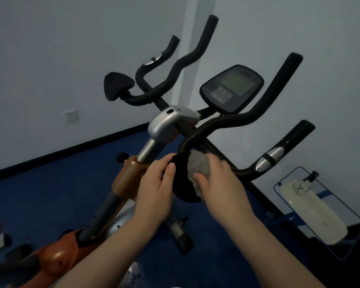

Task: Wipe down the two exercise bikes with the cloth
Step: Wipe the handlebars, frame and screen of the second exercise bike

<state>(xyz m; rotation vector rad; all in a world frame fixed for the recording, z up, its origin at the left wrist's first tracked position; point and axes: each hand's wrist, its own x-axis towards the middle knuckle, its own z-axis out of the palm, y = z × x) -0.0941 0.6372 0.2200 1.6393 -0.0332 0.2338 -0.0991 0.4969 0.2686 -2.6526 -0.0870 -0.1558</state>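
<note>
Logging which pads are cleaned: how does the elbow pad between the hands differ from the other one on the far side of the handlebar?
The near elbow pad is gripped by the left hand while the right hand presses the grey cloth on it; the far elbow pad is untouched. Both are black.

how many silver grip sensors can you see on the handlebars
2: one silver sensor on the near right handlebar arm, another silver sensor on the far left arm. Others may be hidden.

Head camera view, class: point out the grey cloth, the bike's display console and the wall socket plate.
grey cloth [197, 166]: head view, on its fluffy middle, under the right hand.
display console [231, 87]: head view, between screen and buttons.
wall socket plate [71, 116]: head view, centre of the plate.
</note>
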